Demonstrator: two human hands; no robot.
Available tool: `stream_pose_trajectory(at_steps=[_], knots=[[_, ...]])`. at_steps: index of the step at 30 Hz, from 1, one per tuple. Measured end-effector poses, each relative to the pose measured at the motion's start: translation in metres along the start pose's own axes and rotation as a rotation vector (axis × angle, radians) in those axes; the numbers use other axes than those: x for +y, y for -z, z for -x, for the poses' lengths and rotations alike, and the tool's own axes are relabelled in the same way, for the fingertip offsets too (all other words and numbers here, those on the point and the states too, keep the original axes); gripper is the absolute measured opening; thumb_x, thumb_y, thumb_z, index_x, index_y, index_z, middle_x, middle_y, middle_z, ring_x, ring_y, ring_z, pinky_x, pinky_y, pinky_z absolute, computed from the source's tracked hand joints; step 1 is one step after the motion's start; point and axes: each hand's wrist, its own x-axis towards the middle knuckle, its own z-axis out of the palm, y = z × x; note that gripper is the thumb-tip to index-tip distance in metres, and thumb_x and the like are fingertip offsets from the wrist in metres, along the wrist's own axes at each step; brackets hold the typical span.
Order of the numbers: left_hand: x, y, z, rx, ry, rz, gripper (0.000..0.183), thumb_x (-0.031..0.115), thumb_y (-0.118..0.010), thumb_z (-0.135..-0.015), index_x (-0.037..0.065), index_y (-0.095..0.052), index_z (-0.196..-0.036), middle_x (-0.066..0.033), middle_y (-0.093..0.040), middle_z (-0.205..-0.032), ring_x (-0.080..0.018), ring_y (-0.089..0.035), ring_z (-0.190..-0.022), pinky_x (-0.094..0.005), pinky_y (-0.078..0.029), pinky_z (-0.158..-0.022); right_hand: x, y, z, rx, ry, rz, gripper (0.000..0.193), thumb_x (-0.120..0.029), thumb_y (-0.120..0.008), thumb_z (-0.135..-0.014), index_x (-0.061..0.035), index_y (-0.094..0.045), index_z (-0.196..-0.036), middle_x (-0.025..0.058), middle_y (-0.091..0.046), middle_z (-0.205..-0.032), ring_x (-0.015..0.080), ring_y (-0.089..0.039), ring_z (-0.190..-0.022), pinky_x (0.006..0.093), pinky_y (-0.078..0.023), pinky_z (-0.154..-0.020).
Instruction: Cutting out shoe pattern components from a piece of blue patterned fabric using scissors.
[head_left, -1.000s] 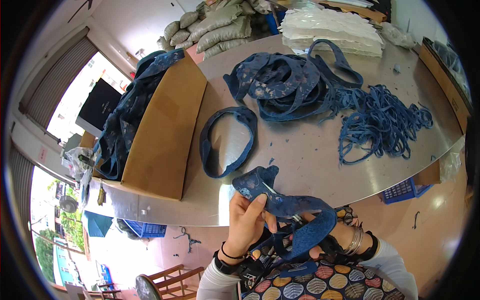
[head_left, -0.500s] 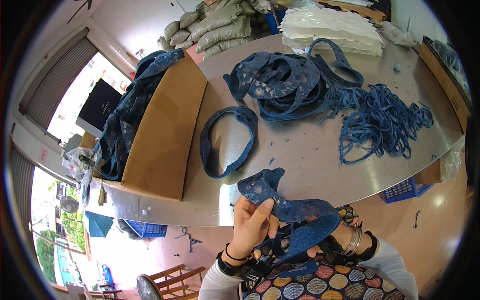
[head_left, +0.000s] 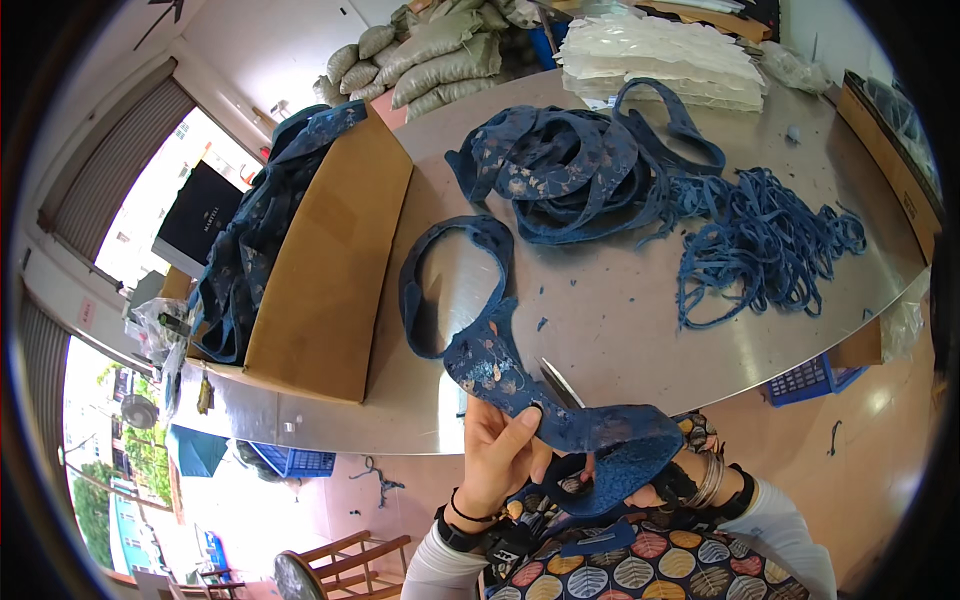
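Note:
My left hand (head_left: 495, 442) pinches the edge of a dark blue floral fabric band (head_left: 632, 428) between thumb and fingers, just off the table's near edge. The band's far end lies on the table against a loop of the same cloth (head_left: 408, 290). Its near part curls round in front of my right hand (head_left: 645, 495), which is mostly hidden by the cloth. Scissors (head_left: 561, 384) stick out past the band's upper edge with their blades pointing up and left. Their handles, at my right hand, are out of sight.
A cardboard box (head_left: 325, 260) full of blue fabric bands stands at the left. Farther back are a heap of bands (head_left: 560, 170), tangled thin blue strips (head_left: 765, 245) and a white stack of sheets (head_left: 660, 65). Below the table are blue crates (head_left: 805, 380) and a wooden stool (head_left: 350, 560).
The band's free end has unfolded up and left onto the table, reaching the loop. The scissor blades have come into view above the cloth. My left hand stays almost in place.

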Motion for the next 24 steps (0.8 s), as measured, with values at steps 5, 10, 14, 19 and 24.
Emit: stream_pose_trajectory(at_steps=[5,10,14,19,24], knots=[[-0.002,0.003,0.000,-0.066,-0.003,0.035,0.051,-0.006,-0.043,-0.084,0.006,-0.020,-0.128,-0.0165,-0.054,-0.102,-0.0162,-0.051,-0.044,-0.0221,-0.039,-0.033,-0.013,0.001,-0.002,-0.088,0.011,0.024,0.077,-0.039,-0.081,-0.057,-0.0062,-0.047,-0.118,0.0043,-0.058,-0.098,0.0136,-0.056,-0.093,0.0282,-0.047,-0.081],[-0.004,0.004,0.001,-0.083,-0.012,0.026,0.046,-0.005,-0.044,-0.085,0.006,-0.023,-0.125,-0.0163,-0.055,-0.099,-0.0159,-0.053,-0.046,-0.0214,-0.039,-0.033,0.008,0.011,0.002,-0.080,-0.038,0.104,0.086,-0.045,-0.083,-0.051,-0.0061,-0.046,-0.118,0.0036,-0.058,-0.100,0.0154,-0.055,-0.095,0.0279,-0.046,-0.083],[-0.004,0.007,0.003,-0.119,0.007,-0.008,0.045,-0.005,-0.044,-0.085,0.005,-0.025,-0.124,-0.0154,-0.055,-0.099,-0.0150,-0.053,-0.048,-0.0214,-0.039,-0.033,-0.007,0.001,-0.004,-0.133,-0.051,-0.015,0.091,-0.048,-0.083,-0.047,-0.0058,-0.046,-0.118,0.0047,-0.057,-0.104,0.0178,-0.053,-0.100,0.0299,-0.044,-0.087],[-0.006,0.008,0.003,-0.107,0.026,-0.027,0.046,-0.006,-0.044,-0.085,0.006,-0.024,-0.125,-0.0138,-0.054,-0.101,-0.0140,-0.052,-0.047,-0.0214,-0.039,-0.033,0.011,0.005,-0.025,-0.251,0.336,-0.007,0.074,-0.040,-0.079,-0.058,-0.0058,-0.048,-0.115,0.0065,-0.053,-0.112,0.0171,-0.051,-0.102,0.0299,-0.042,-0.090],[-0.008,0.007,0.004,-0.073,0.005,-0.001,0.048,-0.006,-0.043,-0.085,0.006,-0.022,-0.127,-0.0141,-0.054,-0.101,-0.0142,-0.051,-0.045,-0.0217,-0.039,-0.034,0.010,0.001,-0.020,-0.116,0.432,0.223,0.063,-0.036,-0.075,-0.067,-0.0045,-0.048,-0.115,0.0079,-0.054,-0.109,0.0183,-0.052,-0.102,0.0307,-0.043,-0.088]])
